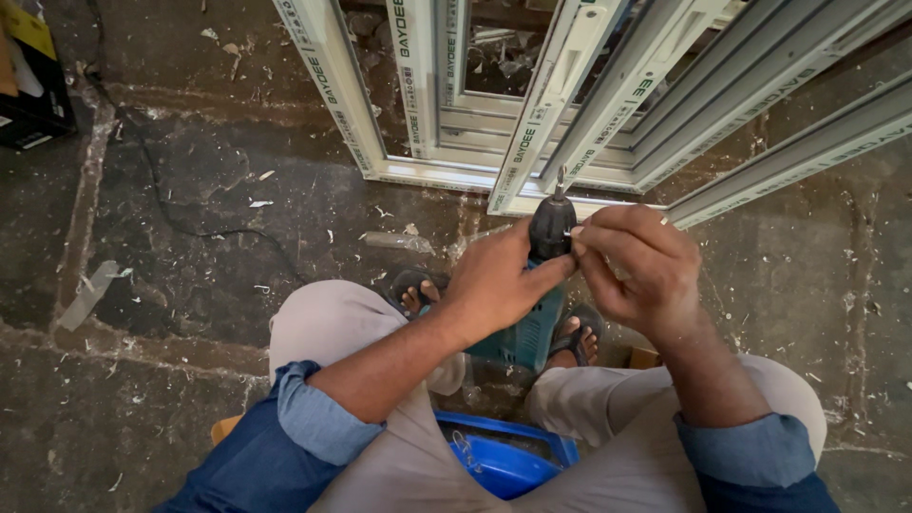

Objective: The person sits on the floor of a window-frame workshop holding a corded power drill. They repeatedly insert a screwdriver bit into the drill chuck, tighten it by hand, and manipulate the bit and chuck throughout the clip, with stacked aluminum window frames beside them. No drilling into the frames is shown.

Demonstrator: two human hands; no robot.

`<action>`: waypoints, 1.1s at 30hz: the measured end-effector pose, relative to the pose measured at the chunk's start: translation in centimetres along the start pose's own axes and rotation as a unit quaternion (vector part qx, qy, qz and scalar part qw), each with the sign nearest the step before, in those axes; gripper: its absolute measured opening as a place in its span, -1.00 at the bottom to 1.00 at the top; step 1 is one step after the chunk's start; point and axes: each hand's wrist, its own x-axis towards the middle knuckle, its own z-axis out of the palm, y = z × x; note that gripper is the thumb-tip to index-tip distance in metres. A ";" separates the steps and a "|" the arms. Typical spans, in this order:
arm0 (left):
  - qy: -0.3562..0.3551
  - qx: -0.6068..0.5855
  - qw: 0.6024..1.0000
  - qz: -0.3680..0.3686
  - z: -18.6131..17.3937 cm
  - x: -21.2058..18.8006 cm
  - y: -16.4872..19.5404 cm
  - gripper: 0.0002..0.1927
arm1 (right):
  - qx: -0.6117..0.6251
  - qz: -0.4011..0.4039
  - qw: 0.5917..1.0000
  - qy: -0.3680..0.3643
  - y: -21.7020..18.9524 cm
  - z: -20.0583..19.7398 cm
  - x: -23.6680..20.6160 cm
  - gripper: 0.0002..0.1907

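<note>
Drill [537, 313] sits upright over the floor between my sandals, tip near the white frame's [446, 176] bottom rail; left hand [494, 285] wraps its body, right hand [632, 266] pinches at the chuck [552, 226]; I'd keep the bit seated straight, snug it evenly.

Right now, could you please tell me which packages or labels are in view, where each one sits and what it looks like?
Cardboard box: top left corner on the floor, dark with a yellow top, cut off by the picture edge.
Film strips: along the white window frame bars at the top, white with dark green lettering.
</note>
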 end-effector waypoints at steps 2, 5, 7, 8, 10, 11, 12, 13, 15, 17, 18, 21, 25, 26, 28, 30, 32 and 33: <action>0.001 -0.005 1.000 0.006 0.0 0.0 0.1 -0.55 | -0.001 -0.002 1.000 -0.001 0.0 -0.1 0.0 -0.82; 0.000 -0.008 1.000 0.012 -0.1 -0.1 0.2 -0.55 | -0.001 -0.011 1.000 0.000 0.2 -0.1 0.0 -0.83; -0.005 -0.009 1.000 0.009 -0.2 -0.1 0.2 -0.55 | 0.005 -0.019 1.000 0.001 0.3 -0.1 0.1 -0.83; -0.009 -0.009 1.000 0.007 -0.3 -0.1 0.2 -0.55 | 0.006 -0.022 1.000 0.001 0.3 -0.1 0.2 -0.83; -0.013 -0.009 1.000 0.004 -0.3 -0.1 0.2 -0.55 | 0.008 -0.026 1.000 -0.001 0.4 -0.1 0.2 -0.84; -0.013 -0.008 1.000 0.003 -0.3 -0.1 0.2 -0.55 | 0.007 -0.027 1.000 0.000 0.4 -0.1 0.2 -0.84; -0.012 -0.008 1.000 0.002 -0.3 -0.1 0.3 -0.55 | 0.007 -0.028 1.000 0.000 0.4 -0.1 0.3 -0.84; -0.012 -0.008 1.000 0.003 -0.3 -0.1 0.3 -0.55 | 0.007 -0.028 1.000 0.001 0.3 -0.1 0.3 -0.84; -0.011 -0.006 1.000 0.004 -0.3 -0.1 0.3 -0.55 | 0.006 -0.027 1.000 -0.002 0.3 -0.2 0.3 -0.83; -0.013 -0.002 1.000 -0.001 -0.3 0.0 0.3 -0.54 | 0.004 -0.025 1.000 -0.005 0.3 -0.2 0.3 -0.83; -0.013 0.000 1.000 -0.003 -0.3 0.0 0.3 -0.54 | 0.004 -0.025 1.000 -0.005 0.3 -0.2 0.3 -0.83; -0.009 -0.006 1.000 0.008 -0.3 0.0 0.4 -0.53 | 0.010 -0.024 1.000 -0.008 0.4 -0.3 0.3 -0.82; -0.016 -0.005 1.000 -0.007 -0.3 0.0 0.4 -0.53 | 0.011 -0.019 1.000 -0.013 0.6 -0.3 0.2 -0.81; -0.016 -0.002 1.000 -0.010 -0.3 0.0 0.4 -0.52 | 0.012 -0.021 1.000 -0.012 0.7 -0.2 0.1 -0.82; -0.015 0.001 1.000 -0.009 -0.2 0.1 0.3 -0.52 | 0.014 -0.026 1.000 -0.009 0.8 -0.2 0.1 -0.82; -0.017 0.000 1.000 -0.005 -0.2 0.0 0.2 -0.52 | 0.009 -0.031 0.999 -0.008 0.9 -0.2 0.1 -0.82; -0.016 -0.003 1.000 -0.003 -0.2 0.0 0.2 -0.53 | 0.000 -0.028 1.000 -0.009 0.9 -0.3 0.1 -0.82; -0.016 -0.004 1.000 -0.002 -0.2 -0.1 0.1 -0.53 | -0.007 -0.022 1.000 -0.010 0.8 -0.4 0.1 -0.81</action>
